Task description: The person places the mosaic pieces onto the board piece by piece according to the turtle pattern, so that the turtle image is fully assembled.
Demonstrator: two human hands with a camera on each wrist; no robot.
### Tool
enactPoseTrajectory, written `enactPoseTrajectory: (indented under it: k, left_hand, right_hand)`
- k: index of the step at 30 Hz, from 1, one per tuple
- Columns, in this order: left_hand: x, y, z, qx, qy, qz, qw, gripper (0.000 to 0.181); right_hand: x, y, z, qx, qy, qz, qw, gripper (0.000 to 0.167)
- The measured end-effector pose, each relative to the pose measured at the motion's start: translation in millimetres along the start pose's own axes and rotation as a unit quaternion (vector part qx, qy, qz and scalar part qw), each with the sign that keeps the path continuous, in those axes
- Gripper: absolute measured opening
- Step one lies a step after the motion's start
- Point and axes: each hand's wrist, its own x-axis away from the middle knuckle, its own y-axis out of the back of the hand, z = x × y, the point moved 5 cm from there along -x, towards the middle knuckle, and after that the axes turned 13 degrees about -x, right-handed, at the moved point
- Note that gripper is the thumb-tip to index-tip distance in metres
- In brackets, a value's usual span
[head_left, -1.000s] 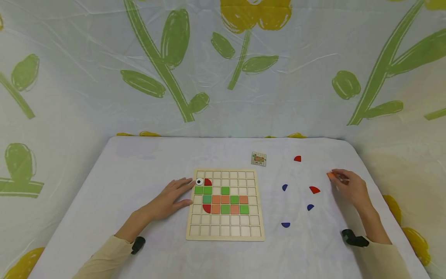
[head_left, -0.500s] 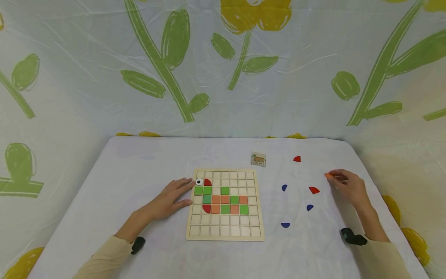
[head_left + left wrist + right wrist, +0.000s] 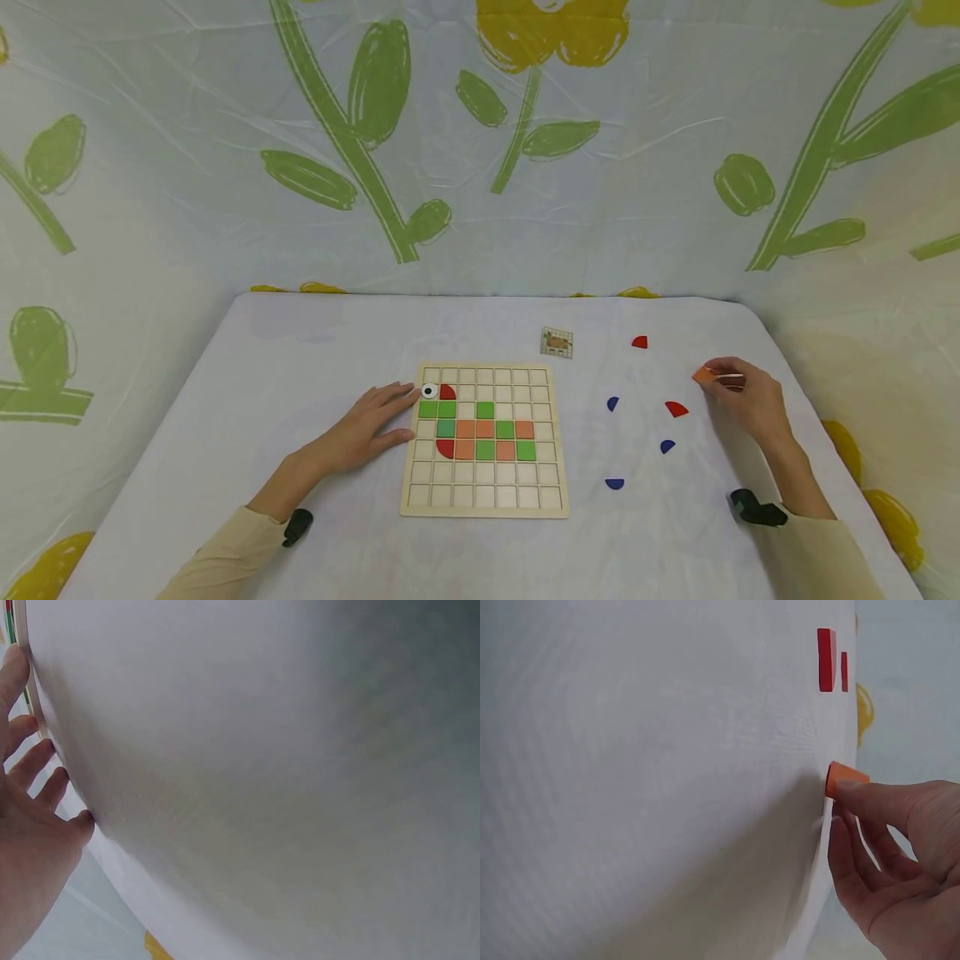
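Observation:
A wooden grid board [image 3: 486, 510] lies on the white cloth, with green and orange square tiles, red quarter-round pieces and a round eye piece [image 3: 429, 391] in its cells. Along the board's left edge rests my left hand [image 3: 367, 427], fingers extended and fingertips touching the rim. My right hand [image 3: 756, 403], over the right side of the table, pinches an orange square tile [image 3: 702, 376] between thumb and fingers. The right wrist view shows the thumb on the tile's face [image 3: 846, 775]; the other fingers are loosely bent.
Between board and right hand lie red quarter-round pieces [image 3: 677, 409] and blue half-round pieces [image 3: 614, 483]. A small picture card [image 3: 557, 342] lies behind the board's right corner. Flower-printed cloth [image 3: 637, 208] hangs behind the table.
My right hand has shifted slightly left with the orange tile, and more of the tile now shows past the fingertips. The left hand and the board have stayed put.

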Motion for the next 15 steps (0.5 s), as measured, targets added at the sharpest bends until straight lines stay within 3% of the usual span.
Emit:
enactPoseTrajectory:
  k: [8, 15]
  left_hand:
    - [0.4, 0.9, -1.0, 0.0, -0.002, -0.001, 1.0, 0.065]
    - [0.3, 2.1, -2.2, -0.003, -0.006, -0.005, 1.0, 0.065]
  right_hand:
    - [2.4, -6.4, 9.7, -0.001, 0.033, -0.001, 0.9995, 0.026]
    - [6.4, -13.6, 32.3, -0.016, 0.075, 0.009, 0.997, 0.024]
